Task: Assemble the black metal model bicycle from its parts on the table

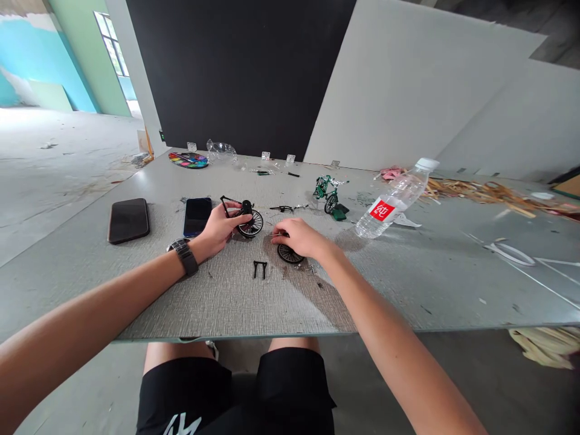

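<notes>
My left hand [218, 231] is closed around the black frame of a miniature bicycle [254, 225], which has one spoked wheel fitted. To its right, my right hand [299, 235] bends over a loose black spoked wheel [290, 256] lying on the table. Its fingertips are pinched together near a thin, light sliver; exactly what they grip I cannot make out. A small black two-legged part [260, 269] lies in front of the hands. Behind them rests a thin black handlebar-like part [283, 209]. Further back stands a green miniature bicycle [322, 187], with a small green piece [339, 212] beside it.
Two phones, one [129, 220] at far left and one [197, 216] by my left wrist, lie on the table. A plastic water bottle [393, 199] leans at an angle on the right. Behind are a paint palette [188, 160], clear plastic packaging [222, 151] and wood scraps [489, 194].
</notes>
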{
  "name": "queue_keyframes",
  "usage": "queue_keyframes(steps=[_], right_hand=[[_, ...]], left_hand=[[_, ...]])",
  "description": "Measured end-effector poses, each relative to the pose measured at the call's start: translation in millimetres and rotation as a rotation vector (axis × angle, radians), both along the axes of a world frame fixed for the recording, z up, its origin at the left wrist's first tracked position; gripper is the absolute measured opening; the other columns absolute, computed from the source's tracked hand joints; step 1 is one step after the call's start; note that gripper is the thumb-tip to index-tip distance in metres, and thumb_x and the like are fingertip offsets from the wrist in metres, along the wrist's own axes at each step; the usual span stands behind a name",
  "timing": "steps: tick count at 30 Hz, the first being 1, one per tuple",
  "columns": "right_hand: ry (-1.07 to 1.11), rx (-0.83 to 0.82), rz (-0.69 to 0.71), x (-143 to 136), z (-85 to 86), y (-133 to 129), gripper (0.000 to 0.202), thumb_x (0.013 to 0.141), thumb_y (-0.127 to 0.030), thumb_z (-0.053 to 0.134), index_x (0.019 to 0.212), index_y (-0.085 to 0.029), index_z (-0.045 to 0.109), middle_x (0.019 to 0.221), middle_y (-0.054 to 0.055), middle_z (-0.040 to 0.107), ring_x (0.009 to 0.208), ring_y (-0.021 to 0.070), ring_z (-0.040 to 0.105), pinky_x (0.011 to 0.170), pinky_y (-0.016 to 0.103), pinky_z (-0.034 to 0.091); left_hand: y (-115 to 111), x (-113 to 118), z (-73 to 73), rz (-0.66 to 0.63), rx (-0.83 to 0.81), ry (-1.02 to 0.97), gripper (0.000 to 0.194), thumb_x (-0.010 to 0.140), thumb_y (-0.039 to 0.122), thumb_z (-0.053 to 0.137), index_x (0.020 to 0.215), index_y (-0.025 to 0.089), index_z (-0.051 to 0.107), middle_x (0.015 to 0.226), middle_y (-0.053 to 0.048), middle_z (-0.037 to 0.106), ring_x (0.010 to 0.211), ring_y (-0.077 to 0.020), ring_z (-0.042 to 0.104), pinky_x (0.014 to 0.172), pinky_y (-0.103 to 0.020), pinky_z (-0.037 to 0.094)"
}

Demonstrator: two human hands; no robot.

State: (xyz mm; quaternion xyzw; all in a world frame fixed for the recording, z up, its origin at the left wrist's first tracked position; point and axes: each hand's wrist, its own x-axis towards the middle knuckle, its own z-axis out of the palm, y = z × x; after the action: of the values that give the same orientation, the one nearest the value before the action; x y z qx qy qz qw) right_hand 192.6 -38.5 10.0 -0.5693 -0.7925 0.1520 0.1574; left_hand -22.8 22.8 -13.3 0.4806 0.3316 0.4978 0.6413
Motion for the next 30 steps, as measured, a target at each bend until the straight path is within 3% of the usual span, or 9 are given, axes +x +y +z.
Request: queue_keyframes(steps=[8,14,18,21,25,30], right_hand=[[0.010,0.066,0.005,-4,1.4,-2,0.013,0.094,-0.025,0.055,0.084,-0.021,0.062,0.095,0.008,0.065,0.087,0.0206,0.057,0.078,0.034,0.042],[0.118,0.114,-0.048,-3,6.7,-1,0.011,0.094,-0.028,0.056,0.093,-0.021,0.063,0.090,0.005,0.069,0.081,0.0177,0.059,0.072,0.032,0.042],[0.047,0.105,-0.091,6,2.1,2,0.010,0.091,-0.023,0.060,0.091,-0.019,0.068,0.093,0.008,0.071,0.087,0.0200,0.062,0.077,0.034,0.044],[0.013,0.112,-0.099,15,-1.2,4,0.012,0.090,-0.028,0.062,0.091,-0.018,0.070,0.095,0.009,0.071,0.089,0.0218,0.062,0.078,0.035,0.044],[-0.028,0.157,-0.140,24,-3.1,6,0.017,0.094,-0.023,0.054,0.096,-0.017,0.069,0.105,0.012,0.068,0.097,0.0227,0.060,0.086,0.037,0.044],[-0.041,0.174,-0.166,31,-1.3,6,0.011,0.088,-0.016,0.059,0.093,-0.018,0.069,0.100,0.008,0.069,0.086,0.0188,0.062,0.078,0.032,0.046]], left_hand=[[0,0,0.5,-0.005,-0.009,-0.014,0.039,0.071,0.007,0.079,0.097,0.016,0.051,0.079,-0.003,0.070,0.059,-0.0129,0.068,0.055,-0.023,0.051],[1,0,-0.1,-0.004,-0.003,0.006,0.038,0.071,0.007,0.079,0.097,0.016,0.052,0.078,-0.003,0.070,0.063,-0.0130,0.069,0.057,-0.023,0.052],[2,0,-1.9,0.006,0.004,0.022,0.039,0.071,0.009,0.080,0.098,0.016,0.053,0.081,-0.004,0.071,0.064,-0.0138,0.070,0.055,-0.023,0.051],[3,0,-3.4,-0.009,0.011,0.017,0.039,0.071,0.010,0.080,0.098,0.016,0.053,0.082,-0.004,0.071,0.063,-0.0140,0.070,0.056,-0.024,0.051],[3,0,-3.5,-0.003,0.010,0.012,0.038,0.071,0.009,0.080,0.096,0.016,0.053,0.083,-0.004,0.071,0.065,-0.0135,0.070,0.061,-0.025,0.053],[2,1,-1.7,0.007,0.004,0.009,0.037,0.072,0.008,0.078,0.097,0.016,0.052,0.081,-0.003,0.070,0.062,-0.0131,0.069,0.058,-0.025,0.053]])
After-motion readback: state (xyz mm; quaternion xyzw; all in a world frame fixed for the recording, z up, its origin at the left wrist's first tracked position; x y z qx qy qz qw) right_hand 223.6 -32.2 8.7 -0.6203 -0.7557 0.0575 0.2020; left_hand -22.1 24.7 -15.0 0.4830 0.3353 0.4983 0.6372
